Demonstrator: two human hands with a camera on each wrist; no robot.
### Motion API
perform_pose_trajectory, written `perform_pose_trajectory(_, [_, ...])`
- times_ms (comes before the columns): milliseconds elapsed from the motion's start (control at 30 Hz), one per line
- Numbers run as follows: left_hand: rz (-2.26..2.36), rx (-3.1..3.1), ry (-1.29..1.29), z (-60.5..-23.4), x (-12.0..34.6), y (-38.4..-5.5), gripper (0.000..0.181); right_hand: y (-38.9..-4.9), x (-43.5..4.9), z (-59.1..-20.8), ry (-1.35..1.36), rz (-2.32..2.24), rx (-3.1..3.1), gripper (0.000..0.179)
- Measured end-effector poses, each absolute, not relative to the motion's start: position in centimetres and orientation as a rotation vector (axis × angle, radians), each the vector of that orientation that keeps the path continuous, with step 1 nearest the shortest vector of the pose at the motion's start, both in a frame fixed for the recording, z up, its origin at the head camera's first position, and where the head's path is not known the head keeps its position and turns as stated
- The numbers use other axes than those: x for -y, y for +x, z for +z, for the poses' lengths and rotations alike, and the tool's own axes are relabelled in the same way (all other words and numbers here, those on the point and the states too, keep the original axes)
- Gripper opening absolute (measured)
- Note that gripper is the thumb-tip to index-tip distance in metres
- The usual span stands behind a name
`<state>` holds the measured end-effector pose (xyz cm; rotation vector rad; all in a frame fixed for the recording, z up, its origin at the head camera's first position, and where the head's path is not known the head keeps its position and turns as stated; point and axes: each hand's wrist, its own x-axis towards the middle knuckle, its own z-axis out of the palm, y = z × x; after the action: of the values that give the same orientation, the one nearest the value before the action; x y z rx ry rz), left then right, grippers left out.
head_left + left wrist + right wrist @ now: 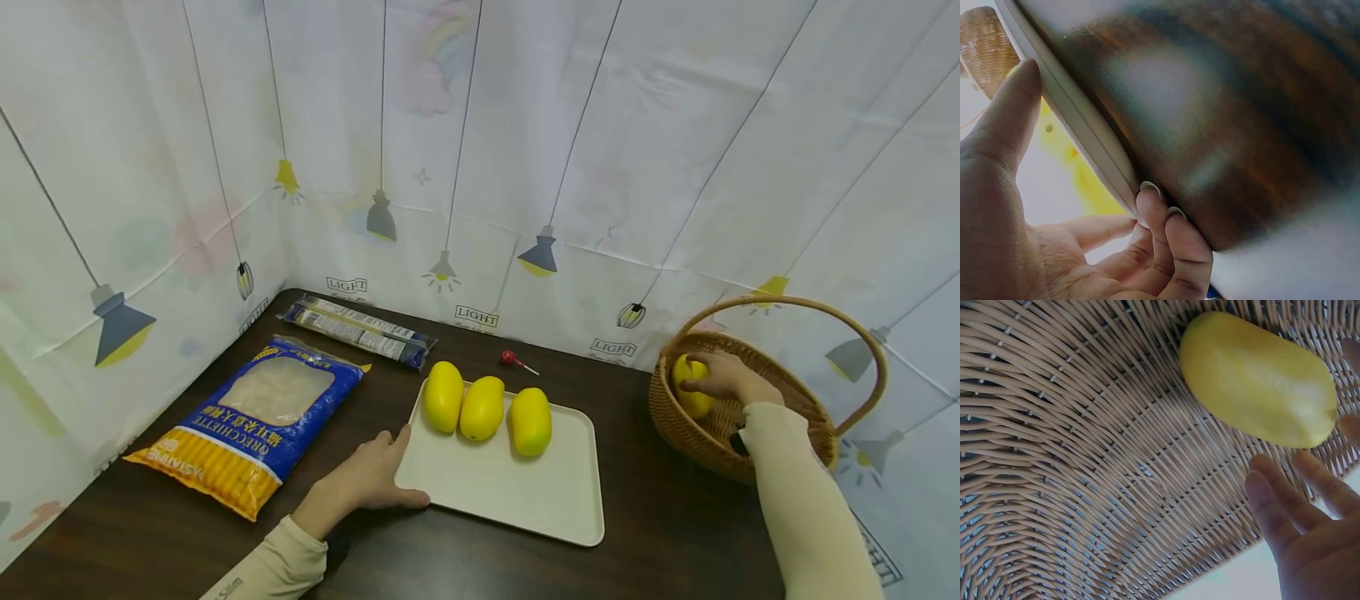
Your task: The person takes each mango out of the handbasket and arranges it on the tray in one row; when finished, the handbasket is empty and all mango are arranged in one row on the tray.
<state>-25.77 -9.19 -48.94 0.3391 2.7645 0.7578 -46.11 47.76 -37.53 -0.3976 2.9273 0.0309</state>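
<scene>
My left hand (367, 473) grips the near left corner of a white tray (502, 492), thumb along the front edge and fingers at the left side. In the left wrist view the fingertips curl against the tray's rim (1088, 137). Three yellow mangoes lie along the back half of the tray: a left one (443, 397), a middle one (482, 407) and a right one (531, 422). Inside a wicker basket (693, 446) at the right, my right hand (723, 377) reaches over another mango (1257, 378). Its spread fingers (1279, 503) are right beside the fruit.
A blue and yellow bag of orecchiette pasta (255, 417) lies left of the tray. Behind it is a long clear packet (356, 327) with a printed label. A red lollipop (510, 358) lies behind the tray. The basket's tall handle (795, 302) arches over its opening. A patterned curtain (480, 167) borders the table.
</scene>
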Motion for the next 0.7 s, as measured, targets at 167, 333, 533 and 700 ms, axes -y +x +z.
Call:
perform_pose_trajectory(167, [0.750,-2.770,0.350,-49.1,9.3,-25.9,0.117,-46.2,-48.0,-38.5,-0.370,-0.011,-2.917,0.081])
perform_pose_trajectory(333, [0.751,-2.775,0.354,-49.1,9.3,-25.8,0.117,-46.3,-48.0,-39.0,-0.397,-0.025,-2.900,0.082])
perform_pose_trajectory(533, [0.749,-2.780,0.351,-49.1,9.3,-25.8,0.117,-46.1,-47.8,-39.2,-0.442,0.003,-2.917,0.078])
perform_pose_trajectory(700, [0.754,-2.782,0.350,-49.0,9.3,-25.8,0.117,-46.0,-47.7,-39.1,-0.450,0.004,-2.933,0.074])
